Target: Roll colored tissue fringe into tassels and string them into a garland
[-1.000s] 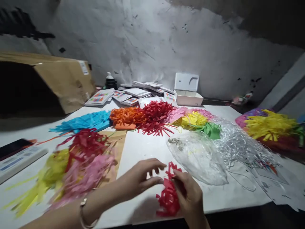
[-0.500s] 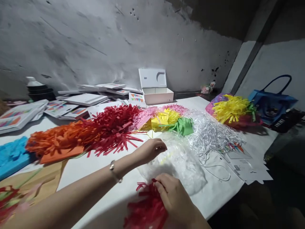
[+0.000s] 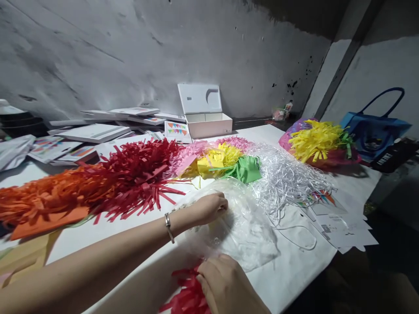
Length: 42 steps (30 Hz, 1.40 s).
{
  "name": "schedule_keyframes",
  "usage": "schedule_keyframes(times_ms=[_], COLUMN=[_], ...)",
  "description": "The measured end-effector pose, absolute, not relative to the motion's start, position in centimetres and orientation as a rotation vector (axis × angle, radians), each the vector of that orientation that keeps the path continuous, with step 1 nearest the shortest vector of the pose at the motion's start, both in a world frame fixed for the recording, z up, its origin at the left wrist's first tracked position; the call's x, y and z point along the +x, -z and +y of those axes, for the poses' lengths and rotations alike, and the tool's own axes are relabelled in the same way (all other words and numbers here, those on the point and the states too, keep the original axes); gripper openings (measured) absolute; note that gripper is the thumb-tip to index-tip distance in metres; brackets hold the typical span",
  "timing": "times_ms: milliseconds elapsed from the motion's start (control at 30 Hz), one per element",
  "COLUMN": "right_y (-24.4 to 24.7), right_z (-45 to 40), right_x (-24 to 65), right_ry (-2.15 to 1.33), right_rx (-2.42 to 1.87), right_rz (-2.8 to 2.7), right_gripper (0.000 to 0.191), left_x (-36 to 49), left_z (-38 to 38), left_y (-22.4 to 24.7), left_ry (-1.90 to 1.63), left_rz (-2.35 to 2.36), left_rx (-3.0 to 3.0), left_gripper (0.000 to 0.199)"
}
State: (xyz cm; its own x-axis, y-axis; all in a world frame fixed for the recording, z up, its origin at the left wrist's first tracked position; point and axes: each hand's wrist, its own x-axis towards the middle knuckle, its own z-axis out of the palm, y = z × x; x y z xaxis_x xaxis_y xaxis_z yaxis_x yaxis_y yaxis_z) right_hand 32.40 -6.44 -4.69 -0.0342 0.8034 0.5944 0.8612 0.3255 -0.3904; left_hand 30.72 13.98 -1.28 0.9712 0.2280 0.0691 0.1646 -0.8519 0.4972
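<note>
The orange paper pile (image 3: pixel 62 189) and dark red paper pile (image 3: pixel 140 168) are left of the left hand (image 3: pixel 213 208). The red paper fringe (image 3: pixel 190 294) is nearer, its top pinched by the right hand (image 3: pixel 224 281). The left hand is curled over the clear bag (image 3: pixel 252 237); I can't tell if it grabs any. Shiny white strings (image 3: pixel 288 176) lie right of both hands.

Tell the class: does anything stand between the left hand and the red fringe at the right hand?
Yes, the near part of the clear plastic bag lies between the left hand and the red fringe. The right hand also covers the fringe's right side. Nothing else is visible in the gap.
</note>
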Motion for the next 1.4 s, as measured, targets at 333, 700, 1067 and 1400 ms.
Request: schedule_keyframes(times_ms=[333, 700, 1067, 1400], right_y=[4.9, 1.0, -2.1, -2.2], right_z=[-6.6, -8.5, -10.2, -11.1], right_x=[32.8, 29.0, 20.6, 17.7], right_ry=[0.003, -0.134, -0.164, -0.223], right_rx=[-1.439, -1.326, -1.274, -1.221], right_rz=[-1.768, -1.387, -1.523, -1.653], right_gripper=[0.029, 0.021, 0.025, 0.02], left_x=[29.4, 16.1, 7.3, 2.6], left_z=[12.8, 3.1, -2.2, -3.6], left_y=[-0.4, -4.4, -5.1, -5.6], left_ry=[-0.101, -0.363, -0.789, -0.779], left_rz=[0.403, 0.506, 0.566, 0.617], left_rx=[1.893, 0.941, 1.071, 1.296], left_gripper=[0.03, 0.028, 0.023, 0.025])
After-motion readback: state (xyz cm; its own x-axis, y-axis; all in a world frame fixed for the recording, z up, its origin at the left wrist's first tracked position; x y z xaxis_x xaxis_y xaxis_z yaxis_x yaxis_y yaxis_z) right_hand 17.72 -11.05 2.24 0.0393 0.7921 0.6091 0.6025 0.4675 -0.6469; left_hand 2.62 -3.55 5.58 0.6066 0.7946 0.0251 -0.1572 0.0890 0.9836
